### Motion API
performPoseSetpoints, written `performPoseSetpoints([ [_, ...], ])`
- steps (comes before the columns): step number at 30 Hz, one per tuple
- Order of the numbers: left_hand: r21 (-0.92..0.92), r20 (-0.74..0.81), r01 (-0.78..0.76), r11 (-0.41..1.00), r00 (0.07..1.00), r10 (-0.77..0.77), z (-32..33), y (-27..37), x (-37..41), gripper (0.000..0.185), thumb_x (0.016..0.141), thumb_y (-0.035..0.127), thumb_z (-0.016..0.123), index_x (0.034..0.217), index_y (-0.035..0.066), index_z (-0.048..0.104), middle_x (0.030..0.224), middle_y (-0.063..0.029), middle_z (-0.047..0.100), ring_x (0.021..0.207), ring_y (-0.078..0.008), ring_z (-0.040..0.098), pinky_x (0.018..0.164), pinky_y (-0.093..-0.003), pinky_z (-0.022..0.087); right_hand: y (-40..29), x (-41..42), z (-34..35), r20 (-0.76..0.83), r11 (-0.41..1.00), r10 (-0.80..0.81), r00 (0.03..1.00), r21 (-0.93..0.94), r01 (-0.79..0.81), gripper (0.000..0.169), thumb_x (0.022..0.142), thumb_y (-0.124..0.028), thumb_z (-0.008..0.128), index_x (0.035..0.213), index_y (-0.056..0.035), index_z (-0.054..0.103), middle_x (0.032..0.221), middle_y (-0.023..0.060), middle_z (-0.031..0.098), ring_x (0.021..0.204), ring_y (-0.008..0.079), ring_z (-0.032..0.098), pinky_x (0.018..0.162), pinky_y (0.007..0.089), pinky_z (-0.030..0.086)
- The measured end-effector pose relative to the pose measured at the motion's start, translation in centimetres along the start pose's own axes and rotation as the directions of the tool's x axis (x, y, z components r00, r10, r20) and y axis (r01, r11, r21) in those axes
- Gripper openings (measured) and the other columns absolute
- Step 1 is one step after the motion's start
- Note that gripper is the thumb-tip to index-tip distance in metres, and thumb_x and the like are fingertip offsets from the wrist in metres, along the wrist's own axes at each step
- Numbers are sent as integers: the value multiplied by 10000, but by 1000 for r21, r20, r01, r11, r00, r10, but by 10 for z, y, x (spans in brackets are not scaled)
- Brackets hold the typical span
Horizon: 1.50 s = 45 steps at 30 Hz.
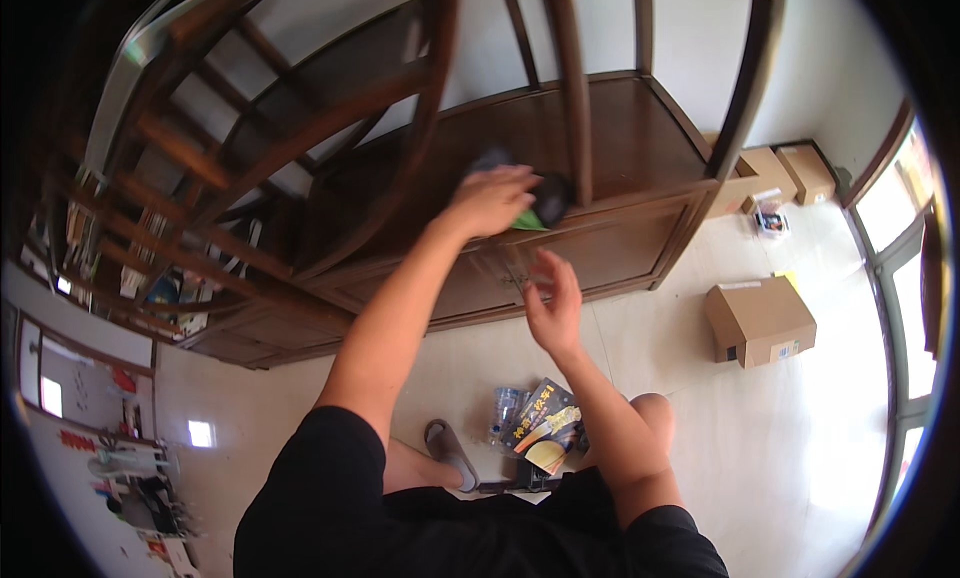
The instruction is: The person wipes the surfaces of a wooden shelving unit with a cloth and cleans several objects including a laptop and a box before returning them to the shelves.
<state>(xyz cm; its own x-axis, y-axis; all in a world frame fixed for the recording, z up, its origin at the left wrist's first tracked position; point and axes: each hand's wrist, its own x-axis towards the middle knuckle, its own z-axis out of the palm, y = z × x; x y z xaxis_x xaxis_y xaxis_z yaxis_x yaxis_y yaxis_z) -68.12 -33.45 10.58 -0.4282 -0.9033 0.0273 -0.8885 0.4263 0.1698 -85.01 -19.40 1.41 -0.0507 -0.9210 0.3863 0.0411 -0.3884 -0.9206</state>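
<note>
My left hand (491,199) reaches over the front edge of a dark wooden cabinet top (637,120), blurred by motion. A dark rounded object (553,199) and a bit of green material (529,221) lie right at its fingers; another dark blurred shape (491,160) is just behind it. Whether the hand grips any of these cannot be told. My right hand (553,293) is raised in front of the cabinet doors (622,236), fingers apart and curved, with nothing seen in it.
Wooden uprights and curved rails (574,90) rise from the cabinet. On the floor are a cardboard box (761,319), further boxes (806,173) and a small plastic tub (771,221) at right. A printed booklet (546,425) and clear plastic packaging (508,411) lie between my legs.
</note>
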Motion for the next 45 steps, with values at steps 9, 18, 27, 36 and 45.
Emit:
performPoseSetpoints([
  [9, -68, -54, -220, 973, 975, 216, 19, -17, 151, 522, 1060, 403, 509, 1552, 233, 484, 1648, -120, 394, 1563, -327, 277, 1261, -543, 174, -19, 68, -46, 32, 826, -194, 980, -534, 181, 700, 809, -120, 748, 1449, 14, 498, 1624, 236, 343, 1503, 453, 327, 1183, 506, 363],
  [18, -713, 82, -338, 615, 831, 551, -16, 9, 125, 283, 839, -51, 606, 1089, -9, 731, 1166, -126, 743, 1191, -234, 658, 1082, -369, 477, -8, 88, -76, -109, 853, -251, 962, -494, 167, 254, 811, -57, 739, 1063, -32, 722, 1378, 140, 623, 1289, 366, 549, 1045, 462, 488],
  [27, -547, 325, 215, 809, 945, -31, -68, -3, -84, 218, 845, -58, 631, 1037, 12, 707, 984, -55, 714, 977, -160, 667, 905, -308, 509, -3, 91, -90, -186, 995, 42, 982, -85, -59, 150, 907, -65, 699, 1042, -6, 729, 1141, 119, 727, 1011, 274, 705, 869, 353, 576],
  [36, 88, -434, 266, 960, 877, -204, 11, -1, -43, 402, 976, 222, 661, 1360, 118, 609, 1437, -145, 592, 1326, -335, 554, 1110, -478, 411, -16, 69, -56, -2, 994, 101, 995, 31, -101, 165, 928, -89, 690, 1062, -2, 732, 1057, 108, 729, 936, 224, 731, 762, 319, 583],
  [45, -391, -616, 170, 904, 682, -395, 4, 24, -105, 344, 967, 70, 611, 1309, 51, 647, 1236, -145, 715, 1184, -357, 654, 1034, -411, 485, -5, 73, -80, -2, 945, 322, 947, 63, -321, 186, 942, -116, 707, 1077, 10, 727, 963, 96, 745, 844, 159, 713, 761, 298, 561],
])
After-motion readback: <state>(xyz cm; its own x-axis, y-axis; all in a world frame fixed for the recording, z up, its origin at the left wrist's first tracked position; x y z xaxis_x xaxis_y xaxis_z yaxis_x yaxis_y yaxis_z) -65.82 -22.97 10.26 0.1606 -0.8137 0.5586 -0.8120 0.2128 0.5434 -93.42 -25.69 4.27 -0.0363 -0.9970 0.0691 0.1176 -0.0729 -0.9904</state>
